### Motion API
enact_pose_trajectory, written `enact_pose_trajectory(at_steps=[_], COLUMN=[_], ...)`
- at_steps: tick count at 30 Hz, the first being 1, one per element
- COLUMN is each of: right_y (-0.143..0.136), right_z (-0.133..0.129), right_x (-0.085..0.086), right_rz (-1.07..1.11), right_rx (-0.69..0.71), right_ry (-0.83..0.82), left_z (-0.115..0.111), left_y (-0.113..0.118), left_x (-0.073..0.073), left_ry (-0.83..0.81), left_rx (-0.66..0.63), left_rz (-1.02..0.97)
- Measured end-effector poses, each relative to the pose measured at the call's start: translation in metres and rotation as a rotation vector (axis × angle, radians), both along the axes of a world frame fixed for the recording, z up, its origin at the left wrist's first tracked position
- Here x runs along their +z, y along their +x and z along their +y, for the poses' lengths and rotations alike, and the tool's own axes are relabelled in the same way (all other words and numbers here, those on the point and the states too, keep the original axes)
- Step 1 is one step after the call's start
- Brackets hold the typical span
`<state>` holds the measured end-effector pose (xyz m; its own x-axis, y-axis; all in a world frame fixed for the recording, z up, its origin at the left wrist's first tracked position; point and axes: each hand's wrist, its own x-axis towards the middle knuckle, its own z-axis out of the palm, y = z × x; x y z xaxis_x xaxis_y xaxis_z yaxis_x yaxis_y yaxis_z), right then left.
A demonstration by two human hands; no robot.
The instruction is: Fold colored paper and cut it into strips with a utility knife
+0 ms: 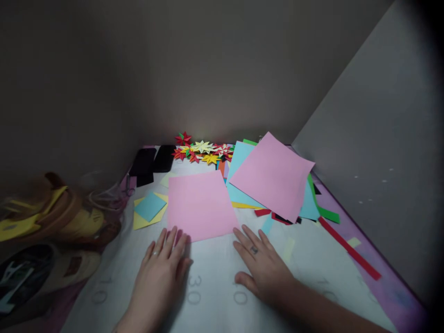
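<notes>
Both hands lie open and palm-down, left hand [160, 273] and right hand [262, 266] at the near corners of a pink sheet [201, 203] on the tabletop [215, 282], apparently to keep it flat; fingertip contact looks likely, though dim.

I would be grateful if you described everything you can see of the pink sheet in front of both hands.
The pink sheet is plain, four-sided and thin, and looks like matte paper. It lies flat on the white surface, with no fold, print or cut showing. Fingertips of the left hand rest on its near left corner, hiding it; those of the right hand are at its near right corner. The yellow square lies at its left edge; whether they touch is unclear.
</notes>
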<state>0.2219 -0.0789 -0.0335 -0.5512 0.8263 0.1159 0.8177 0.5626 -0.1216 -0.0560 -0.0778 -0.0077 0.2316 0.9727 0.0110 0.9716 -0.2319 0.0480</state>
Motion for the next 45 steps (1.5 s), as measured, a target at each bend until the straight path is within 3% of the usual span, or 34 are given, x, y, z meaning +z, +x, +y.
enact_pose_trajectory(at_steps=[4,7,10,11,14,17,21,26,30,32,34,36,38,40,43,45], right_y=[-0.012,-0.015,-0.014,-0.014,-0.014,-0.015,-0.014,-0.013,-0.013,-0.013,-0.011,-0.010,-0.007,-0.005,-0.003,-0.003], right_z=[0.022,0.036,0.040,0.040,0.038,0.037,0.036,0.037,0.037,0.037,0.036,0.035,0.035,0.035,0.037,0.037], right_x=[0.007,0.008,0.005,0.004,0.004,0.004,0.004,0.006,0.006,0.005,0.004,0.002,0.000,-0.002,-0.003,-0.004], right_rz=[-0.039,0.002,0.093,0.118,0.164,0.194,0.227,0.251,0.277,0.287,0.302,0.333,0.377,0.424,0.475,0.486], right_rx=[0.029,0.046,0.031,0.024,0.019,0.014,0.006,0.000,0.001,0.006,0.008,-0.006,-0.030,-0.040,-0.036,-0.029], right_ry=[-0.142,-0.203,-0.180,-0.165,-0.149,-0.154,-0.150,-0.165,-0.170,-0.167,-0.157,-0.120,-0.062,-0.014,0.016,0.038], left_z=[0.012,-0.001,-0.017,-0.018,-0.011,0.003,0.008,0.019,0.044,0.059,0.073,0.083,0.087,0.085,0.076,0.072], left_y=[0.014,0.026,0.044,0.050,0.066,0.075,0.085,0.085,0.090,0.097,0.103,0.102,0.092,0.077,0.060,0.060], left_x=[0.004,0.002,-0.003,-0.003,0.007,0.024,0.040,0.039,0.028,0.020,0.015,0.019,0.034,0.056,0.080,0.079], left_ry=[-0.098,-0.199,-0.545,-0.594,-0.522,-0.458,-0.476,-0.457,-0.449,-0.351,-0.225,-0.109,0.009,0.159,0.390,0.347], left_rx=[0.041,0.148,0.442,0.561,0.846,1.043,1.218,1.267,1.080,0.954,0.932,0.966,0.948,0.849,0.345,0.107], left_rz=[-0.287,-0.824,-1.479,-1.677,-2.125,-2.291,-2.318,-2.407,-2.346,-2.173,-1.983,-1.867,-1.822,-1.705,-0.966,-0.601])
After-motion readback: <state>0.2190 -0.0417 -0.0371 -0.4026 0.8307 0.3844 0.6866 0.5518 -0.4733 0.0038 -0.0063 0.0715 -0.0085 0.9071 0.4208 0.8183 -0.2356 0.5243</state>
